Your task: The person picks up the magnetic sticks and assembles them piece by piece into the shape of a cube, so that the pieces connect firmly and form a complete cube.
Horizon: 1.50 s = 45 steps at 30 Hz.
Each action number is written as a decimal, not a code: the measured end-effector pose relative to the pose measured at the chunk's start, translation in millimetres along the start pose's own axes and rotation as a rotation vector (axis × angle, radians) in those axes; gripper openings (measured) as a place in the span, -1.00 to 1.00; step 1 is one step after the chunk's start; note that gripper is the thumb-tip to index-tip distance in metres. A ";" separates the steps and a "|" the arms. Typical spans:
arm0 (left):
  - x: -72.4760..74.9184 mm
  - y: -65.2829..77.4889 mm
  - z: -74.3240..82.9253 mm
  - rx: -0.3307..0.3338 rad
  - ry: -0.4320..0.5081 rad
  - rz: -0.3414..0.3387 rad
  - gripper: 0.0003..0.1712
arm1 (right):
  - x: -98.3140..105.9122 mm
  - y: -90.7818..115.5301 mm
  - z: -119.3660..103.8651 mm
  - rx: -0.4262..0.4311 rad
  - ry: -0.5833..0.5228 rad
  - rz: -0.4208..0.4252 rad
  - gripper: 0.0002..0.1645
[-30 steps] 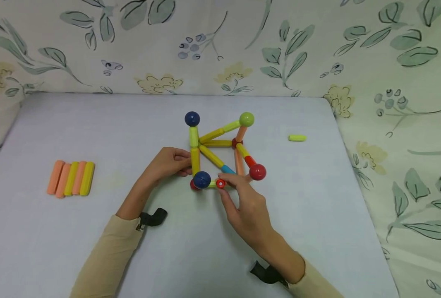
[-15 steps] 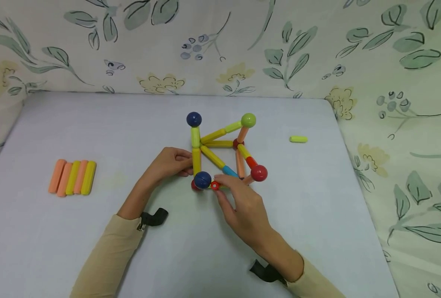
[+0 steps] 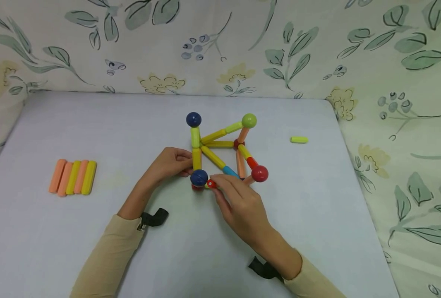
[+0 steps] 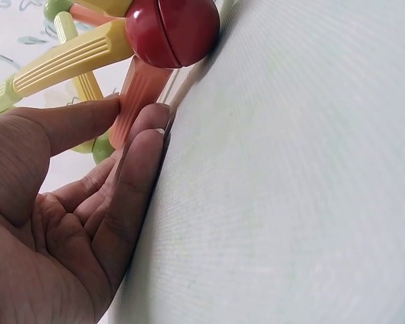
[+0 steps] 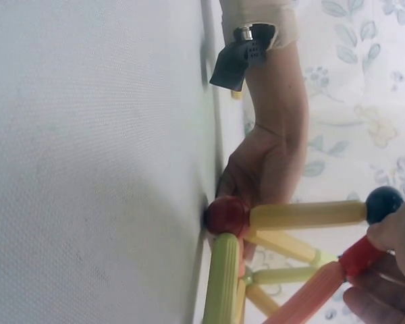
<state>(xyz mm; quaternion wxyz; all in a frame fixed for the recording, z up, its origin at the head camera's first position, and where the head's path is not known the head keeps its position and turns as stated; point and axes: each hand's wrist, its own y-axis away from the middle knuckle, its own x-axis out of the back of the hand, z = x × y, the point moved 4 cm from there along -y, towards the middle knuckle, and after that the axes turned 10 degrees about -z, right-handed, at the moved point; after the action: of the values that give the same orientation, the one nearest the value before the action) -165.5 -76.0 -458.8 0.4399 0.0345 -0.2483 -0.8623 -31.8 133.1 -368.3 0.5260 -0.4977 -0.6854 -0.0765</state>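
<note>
A frame of magnetic rods and balls stands on the table. My left hand (image 3: 170,165) is at its left side, pinching an orange rod (image 4: 138,94) between thumb and fingers, just by a dark red ball (image 4: 172,34) on the tabletop. With thumb and fingers my right hand (image 3: 244,207) pinches a short red rod (image 5: 361,256), which joins an orange rod (image 5: 307,297). The red rod's end is right beside the dark blue ball (image 3: 199,178) atop a yellow rod (image 5: 307,214); whether they touch I cannot tell. Right fingers hide part of the frame's front.
Several orange and yellow rods (image 3: 73,178) lie in a row on the white table (image 3: 310,231) at left. One short lime rod (image 3: 299,140) lies to the right. A lime ball (image 3: 249,121) and a bright red ball (image 3: 260,174) top the frame's right side.
My right hand has moved a little left, bringing the red rod up to the dark blue ball. That ball has shifted slightly left. My left hand keeps its place.
</note>
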 end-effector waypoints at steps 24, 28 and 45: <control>1.7 1.0 -1.0 -0.005 -0.060 0.026 -0.49 | -6.4 -11.4 0.6 -0.014 0.015 -0.058 -0.45; 1.5 1.4 -0.6 -0.010 -0.063 0.027 -0.49 | -8.1 -11.9 2.2 -0.031 0.013 -0.074 -0.46; 0.8 2.8 1.5 0.010 -0.083 0.036 -0.49 | 1.1 19.2 4.7 -0.101 -0.082 -0.066 -0.44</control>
<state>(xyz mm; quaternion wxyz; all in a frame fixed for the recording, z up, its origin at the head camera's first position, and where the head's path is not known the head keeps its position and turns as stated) -164.3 -77.4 -456.1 0.4447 -0.0037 -0.2715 -0.8536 -20.2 146.2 -377.6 0.4688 -0.5035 -0.7177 -0.1079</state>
